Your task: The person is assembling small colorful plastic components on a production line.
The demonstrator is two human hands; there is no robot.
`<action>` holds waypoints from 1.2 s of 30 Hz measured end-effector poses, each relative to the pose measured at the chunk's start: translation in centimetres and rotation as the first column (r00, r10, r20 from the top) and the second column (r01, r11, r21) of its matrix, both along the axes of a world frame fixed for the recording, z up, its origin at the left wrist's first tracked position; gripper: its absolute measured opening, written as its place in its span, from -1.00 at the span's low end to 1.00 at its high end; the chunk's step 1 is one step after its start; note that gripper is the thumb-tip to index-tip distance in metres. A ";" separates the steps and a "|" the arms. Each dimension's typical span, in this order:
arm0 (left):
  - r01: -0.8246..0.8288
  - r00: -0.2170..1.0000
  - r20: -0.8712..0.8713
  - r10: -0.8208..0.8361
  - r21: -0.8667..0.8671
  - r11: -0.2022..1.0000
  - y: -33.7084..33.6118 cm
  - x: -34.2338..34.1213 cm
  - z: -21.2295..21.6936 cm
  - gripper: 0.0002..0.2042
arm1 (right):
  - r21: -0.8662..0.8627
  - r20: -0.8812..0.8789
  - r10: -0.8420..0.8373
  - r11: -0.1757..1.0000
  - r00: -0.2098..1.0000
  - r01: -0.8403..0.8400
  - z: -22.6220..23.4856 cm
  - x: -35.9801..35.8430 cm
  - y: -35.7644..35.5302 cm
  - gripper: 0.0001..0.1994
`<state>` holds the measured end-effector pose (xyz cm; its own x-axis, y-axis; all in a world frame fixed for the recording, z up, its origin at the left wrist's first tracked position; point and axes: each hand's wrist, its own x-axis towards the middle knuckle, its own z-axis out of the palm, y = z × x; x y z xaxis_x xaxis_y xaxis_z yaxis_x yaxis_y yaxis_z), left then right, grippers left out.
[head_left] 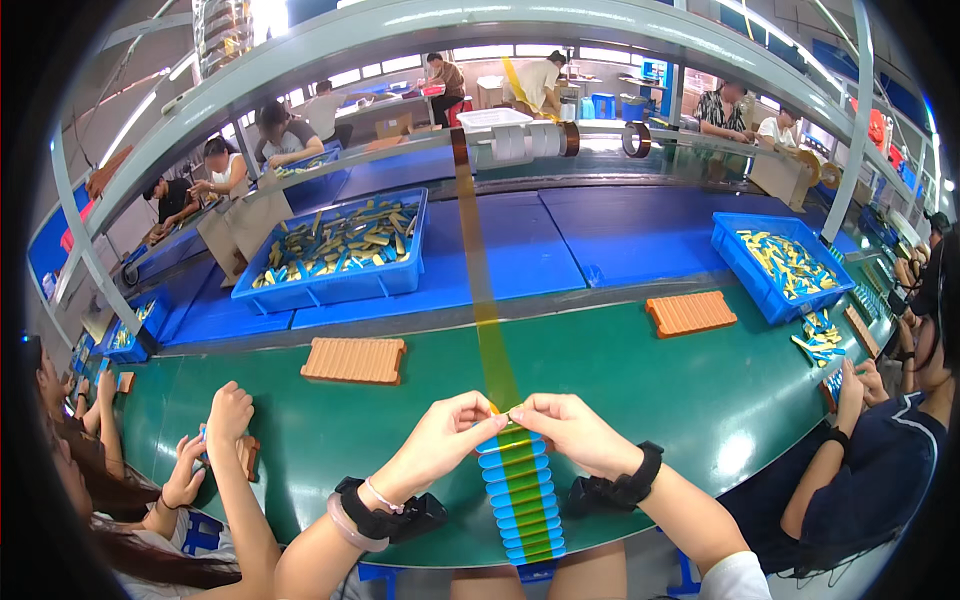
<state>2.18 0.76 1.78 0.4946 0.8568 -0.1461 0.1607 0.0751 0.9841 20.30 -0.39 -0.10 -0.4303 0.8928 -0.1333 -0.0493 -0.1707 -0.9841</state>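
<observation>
A long translucent amber tape (480,270) comes down from a roll on the overhead rod and reaches the near side of the green table. My left hand (460,425) pinches its near end between thumb and finger. Close beside it, my right hand (568,428) is also closed in a pinch on the tape, the fingertips almost meeting. Toward my body, below both hands, lies a row of flat blue pieces (497,508) set side by side, with an amber strip along their middle. The fingers hide the topmost pieces and whatever carries the row.
Orange ribbed trays (353,361) lie on the green tabletop (620,380), left and right of the tape. Beyond stand a blue bin (345,288) and another blue bin (745,265), full of blue and yellow pieces. Co-workers sit close on both sides; loose pieces (820,340) lie at right.
</observation>
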 end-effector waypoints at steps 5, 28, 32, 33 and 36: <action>-0.108 0.976 0.173 0.131 -0.134 0.985 -1.3 0.5 -0.6 -0.90 | 0.141 0.029 -0.039 0.989 0.999 0.035 0.1 -0.4 0.1 -0.76; -0.121 0.988 -0.082 0.128 0.086 0.989 -12.3 0.3 -8.3 -0.82 | 0.306 0.261 0.102 0.934 0.960 -0.182 -6.5 1.7 -9.8 -0.85; -0.122 0.983 -0.130 0.131 0.074 0.990 -12.1 0.2 -8.0 -0.83 | 0.173 0.174 0.119 0.974 0.977 -0.149 -6.6 1.7 -9.6 -0.90; -0.122 0.981 -0.141 0.131 0.071 0.990 -12.1 0.3 -7.8 -0.83 | 0.198 0.170 0.113 0.969 0.979 -0.147 -6.9 1.6 -9.5 -0.90; -0.147 0.982 -0.114 0.150 0.030 0.989 -12.0 0.5 -7.4 -0.84 | 0.222 0.097 0.090 0.969 0.991 -0.109 -7.7 1.7 -9.4 -0.88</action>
